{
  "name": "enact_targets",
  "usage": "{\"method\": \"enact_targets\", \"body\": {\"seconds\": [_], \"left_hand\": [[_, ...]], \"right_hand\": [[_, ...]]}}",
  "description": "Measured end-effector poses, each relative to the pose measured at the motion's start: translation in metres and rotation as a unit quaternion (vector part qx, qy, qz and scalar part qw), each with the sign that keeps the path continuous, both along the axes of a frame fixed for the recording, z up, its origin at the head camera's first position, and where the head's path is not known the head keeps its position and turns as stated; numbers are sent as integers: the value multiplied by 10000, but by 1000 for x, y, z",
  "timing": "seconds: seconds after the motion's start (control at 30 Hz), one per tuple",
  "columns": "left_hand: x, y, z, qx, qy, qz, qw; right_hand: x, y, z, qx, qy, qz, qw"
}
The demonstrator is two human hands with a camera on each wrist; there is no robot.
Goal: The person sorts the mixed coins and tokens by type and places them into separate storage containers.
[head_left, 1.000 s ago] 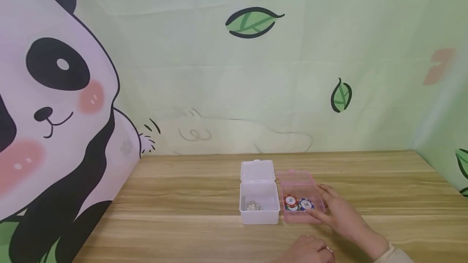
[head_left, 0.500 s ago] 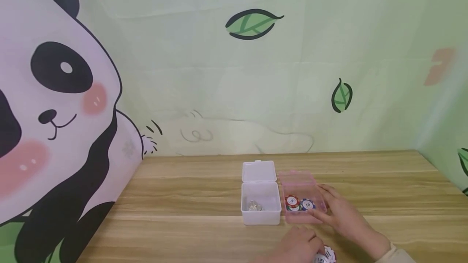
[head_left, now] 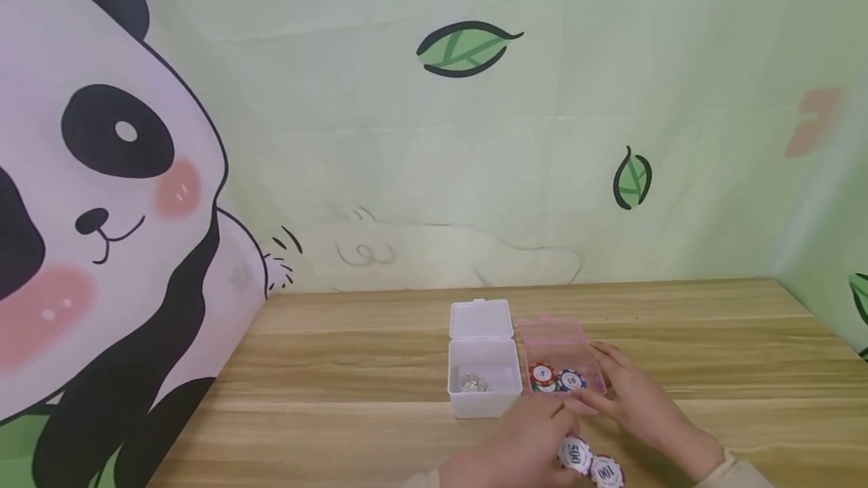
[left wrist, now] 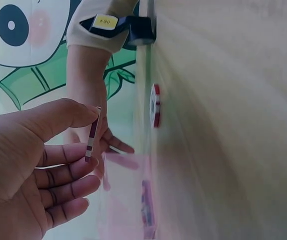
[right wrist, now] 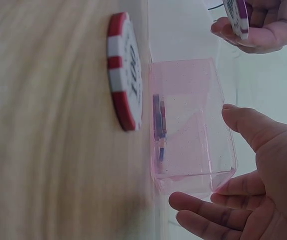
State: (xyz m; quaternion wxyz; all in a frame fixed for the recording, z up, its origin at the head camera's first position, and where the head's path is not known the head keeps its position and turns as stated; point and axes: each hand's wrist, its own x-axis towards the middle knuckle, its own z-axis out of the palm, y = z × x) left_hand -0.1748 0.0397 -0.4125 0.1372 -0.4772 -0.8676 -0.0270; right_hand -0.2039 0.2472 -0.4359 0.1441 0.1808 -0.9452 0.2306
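My left hand [head_left: 522,439] pinches a white poker chip [head_left: 575,455] marked 500 between thumb and fingertips, in front of the pink box. Its purple-and-white edge shows in the left wrist view, where the chip [left wrist: 93,135] is raised off the table. A red-and-white poker chip [right wrist: 125,72] marked 100 lies on the table close by. My right hand [head_left: 640,405] rests against the right side of the open pink box [right wrist: 193,70], thumb at its front rim and fingers loosely extended along the side wall. Inside are a red chip [head_left: 542,375] and a blue chip [head_left: 572,380], overlapping a green-edged one.
An open white box [head_left: 484,405] stands just left of the pink box, its lid [head_left: 481,320] tipped back. Small clear, shiny pieces [head_left: 472,382] lie inside. Behind the wooden table [head_left: 339,367] hangs a panda-print cloth [head_left: 407,134].
My left hand, earlier over the chips at the table's near edge, has picked up the 500 chip and moved left and forward. The 100 chip is uncovered. My right hand stays at the pink box.
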Motion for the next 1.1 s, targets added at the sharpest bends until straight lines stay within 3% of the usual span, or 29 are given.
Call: {"method": "enact_targets", "body": {"seconds": [0.3,0.67,1.1], "left_hand": [[-14,-7,7,113,390,416,9983],[-33,-7,20,-20,160,775,9969],[-58,2,21,-94,-8,1158,9932]], "right_hand": [[-1,1,0,50,-25,-43,10000],[-1,0,-1,91,-103,-163,9998],[0,1,0,201,65,-70,9998]]}}
